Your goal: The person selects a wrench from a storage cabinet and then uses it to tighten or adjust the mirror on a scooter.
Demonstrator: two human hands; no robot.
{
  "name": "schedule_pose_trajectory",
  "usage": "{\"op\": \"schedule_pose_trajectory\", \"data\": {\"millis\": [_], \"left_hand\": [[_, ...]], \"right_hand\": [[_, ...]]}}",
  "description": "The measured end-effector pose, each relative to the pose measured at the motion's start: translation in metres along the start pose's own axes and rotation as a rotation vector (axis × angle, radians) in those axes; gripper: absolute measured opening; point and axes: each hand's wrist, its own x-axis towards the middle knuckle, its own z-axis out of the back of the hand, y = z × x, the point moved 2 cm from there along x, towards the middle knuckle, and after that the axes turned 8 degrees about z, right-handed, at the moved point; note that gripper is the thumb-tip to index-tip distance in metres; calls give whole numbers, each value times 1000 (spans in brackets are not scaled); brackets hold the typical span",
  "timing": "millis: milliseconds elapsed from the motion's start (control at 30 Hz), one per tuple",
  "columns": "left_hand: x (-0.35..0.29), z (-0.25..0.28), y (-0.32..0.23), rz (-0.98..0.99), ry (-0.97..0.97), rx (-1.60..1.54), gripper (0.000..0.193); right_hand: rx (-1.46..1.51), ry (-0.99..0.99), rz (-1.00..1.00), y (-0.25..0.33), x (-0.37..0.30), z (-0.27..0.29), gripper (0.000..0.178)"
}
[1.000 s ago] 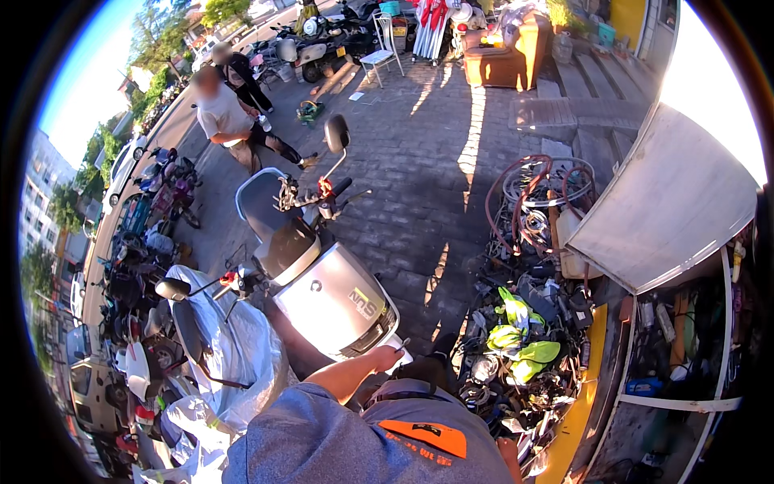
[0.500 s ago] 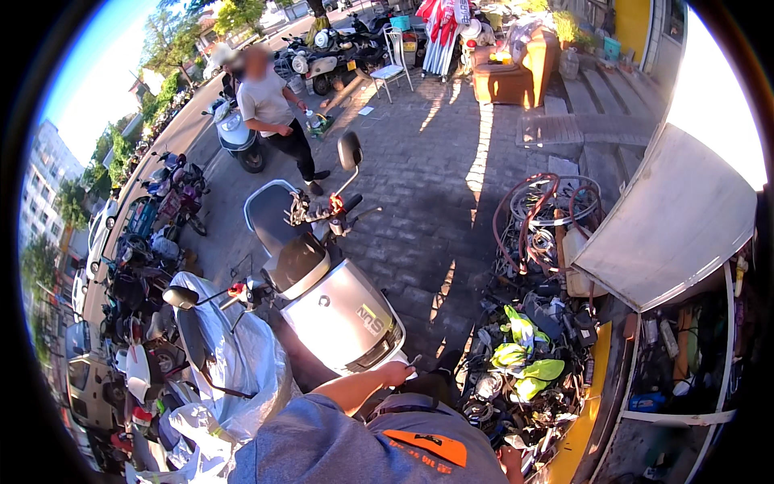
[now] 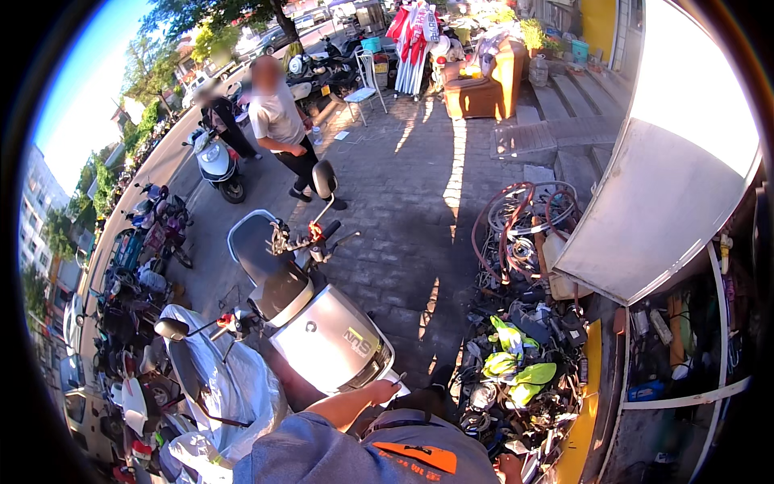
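Note:
A silver scooter stands in front of me, with a dark seat-like panel, handlebars and two mirrors. My left hand is at the lower corner of its silver body, beside the dark light strip. Its fingers are curled closed, and a small thin piece sticks up by the fingertips, too small to name. At the bottom edge, right of my grey shirt, my right hand shows only in part, next to a heap of used parts; its fingers are hidden.
A silvery cover drapes another vehicle on the left. Yellow-green cloth lies on the parts heap; hoses and wheel rims are stacked behind. A metal panel juts in at right. Two people, one in a light shirt, stand beyond the scooter.
My view has turned slightly, shifting most of the scene left. The light-shirted person has stepped rightward and nearer the scooter; a second person now shows clearly behind. My left hand stays at the scooter.

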Motion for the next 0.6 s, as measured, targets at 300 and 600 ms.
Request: {"op": "schedule_pose_trajectory", "data": {"millis": [300,600], "left_hand": [[-10,4,-35,-60,-13,73,65],[29,13,-62,-242,-97,188,64]], "right_hand": [[49,-167,112,-59,4,-2,32],[-914,-73,351,-95,-53,-36,26]]}}
